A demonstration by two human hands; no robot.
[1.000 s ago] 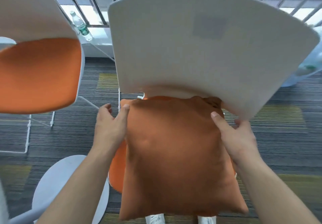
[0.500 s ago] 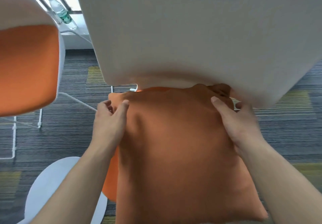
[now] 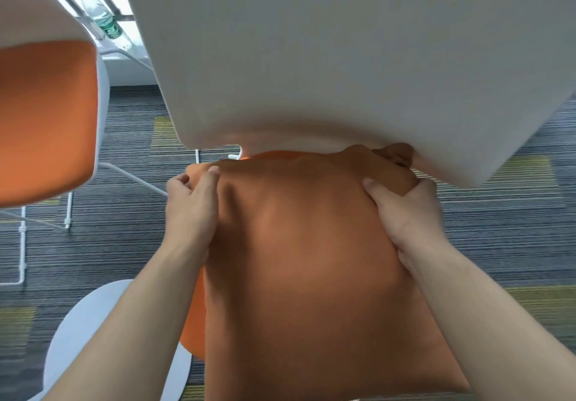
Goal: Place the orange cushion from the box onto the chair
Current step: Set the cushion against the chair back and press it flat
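The orange cushion (image 3: 305, 269) fills the lower middle of the head view, lying over the chair's orange seat, a strip of which shows at its left edge (image 3: 193, 322). The chair's white backrest (image 3: 343, 57) looms over the cushion's far edge. My left hand (image 3: 190, 210) grips the cushion's upper left corner, thumb on top. My right hand (image 3: 408, 210) grips the upper right corner, where the fabric bunches against the backrest. No box is in view.
A second chair with a white shell and orange seat pad (image 3: 43, 120) stands at the left on white legs (image 3: 21, 244). A plastic water bottle (image 3: 103, 20) lies by the window rails. A round white object (image 3: 93, 338) sits at lower left on striped carpet.
The view has closed in on the chair, so the backrest now fills the top. Both hands have pushed the cushion's far edge up against the base of the backrest.
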